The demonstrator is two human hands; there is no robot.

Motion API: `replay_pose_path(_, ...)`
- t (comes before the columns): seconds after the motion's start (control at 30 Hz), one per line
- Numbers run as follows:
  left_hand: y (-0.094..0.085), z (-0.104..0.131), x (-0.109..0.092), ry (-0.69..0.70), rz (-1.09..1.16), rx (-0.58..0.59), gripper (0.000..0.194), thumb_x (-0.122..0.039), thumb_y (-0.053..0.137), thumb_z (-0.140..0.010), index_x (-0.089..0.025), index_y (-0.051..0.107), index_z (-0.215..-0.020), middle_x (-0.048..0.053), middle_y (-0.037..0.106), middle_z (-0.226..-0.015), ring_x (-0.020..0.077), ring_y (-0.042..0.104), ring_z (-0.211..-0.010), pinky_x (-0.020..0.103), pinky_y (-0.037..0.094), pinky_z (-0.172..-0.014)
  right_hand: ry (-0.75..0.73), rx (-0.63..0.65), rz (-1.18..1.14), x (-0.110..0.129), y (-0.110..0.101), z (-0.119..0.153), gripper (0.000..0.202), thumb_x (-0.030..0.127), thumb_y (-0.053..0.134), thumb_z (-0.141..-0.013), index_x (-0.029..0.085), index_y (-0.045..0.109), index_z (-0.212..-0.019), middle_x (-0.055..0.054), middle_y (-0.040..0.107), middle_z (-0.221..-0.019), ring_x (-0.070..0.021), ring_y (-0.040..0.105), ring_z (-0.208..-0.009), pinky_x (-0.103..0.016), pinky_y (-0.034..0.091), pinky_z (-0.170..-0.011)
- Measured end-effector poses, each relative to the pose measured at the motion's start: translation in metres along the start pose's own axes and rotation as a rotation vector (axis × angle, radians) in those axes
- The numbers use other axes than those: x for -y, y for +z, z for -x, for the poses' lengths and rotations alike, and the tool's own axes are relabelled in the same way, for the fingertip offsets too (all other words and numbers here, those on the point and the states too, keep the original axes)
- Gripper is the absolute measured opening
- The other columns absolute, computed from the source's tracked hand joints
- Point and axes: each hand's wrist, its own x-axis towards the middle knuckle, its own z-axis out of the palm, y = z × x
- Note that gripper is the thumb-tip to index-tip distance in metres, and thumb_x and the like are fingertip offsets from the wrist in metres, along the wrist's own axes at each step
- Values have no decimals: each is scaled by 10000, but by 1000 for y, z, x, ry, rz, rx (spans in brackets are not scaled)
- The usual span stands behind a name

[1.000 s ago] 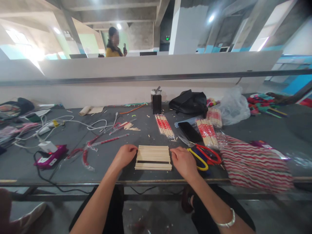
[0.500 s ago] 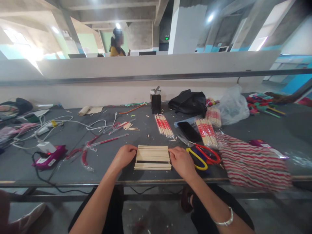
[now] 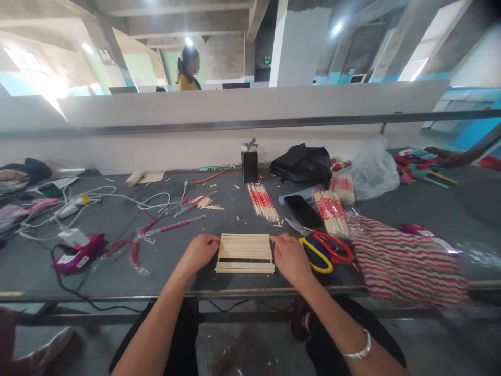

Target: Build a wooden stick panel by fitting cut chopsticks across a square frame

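In front of me on the dark table lies a flat panel of wooden chopsticks (image 3: pixel 245 249), set side by side across with a dark gap near the front. My left hand (image 3: pixel 200 253) is closed, its fingertips pinching the panel's upper left edge. At the upper right edge my right hand (image 3: pixel 290 257) does the same, fingers curled and thumb tucked partly out of sight. Just right of that hand lie scissors (image 3: pixel 326 250) with red and yellow handles. Wrapped chopstick packs (image 3: pixel 263 202) rest beyond the panel.
Red plastic wrappers (image 3: pixel 136 253) and white cables (image 3: pixel 129 196) spread to the left, near a purple packet (image 3: pixel 80 254). A phone (image 3: pixel 303 210), a black bag (image 3: pixel 301 163) and a striped cloth (image 3: pixel 407 261) lie to the right. A person in yellow (image 3: pixel 188 81) is beyond the partition.
My hands and the chopstick panel are nearly unmoved. The person beyond the partition has lowered a raised hand out of sight.
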Motion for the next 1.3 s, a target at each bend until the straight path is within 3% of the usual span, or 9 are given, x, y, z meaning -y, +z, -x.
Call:
replay_pose_path(0.43,1,1,-1,7,34,0,346,-215,408,-693,-160,740,-771,15,711,-739,172,603,-710,234,432,-673,-4,5,-31,0,1,-1,391,72,418,-838,164,670,-1123,-83,671,-992,-223,573,-917,-299,392,-840)
replay_pose_path(1.3,2,-2,0,46,1,20,387,-182,384,-726,-171,748,-857,32,738,-887,190,628,-821,247,431,-737,37,54,-23,3,-2,-2,403,89,425,-842,170,648,-1168,-82,656,-1024,-215,543,-925,-293,366,-835)
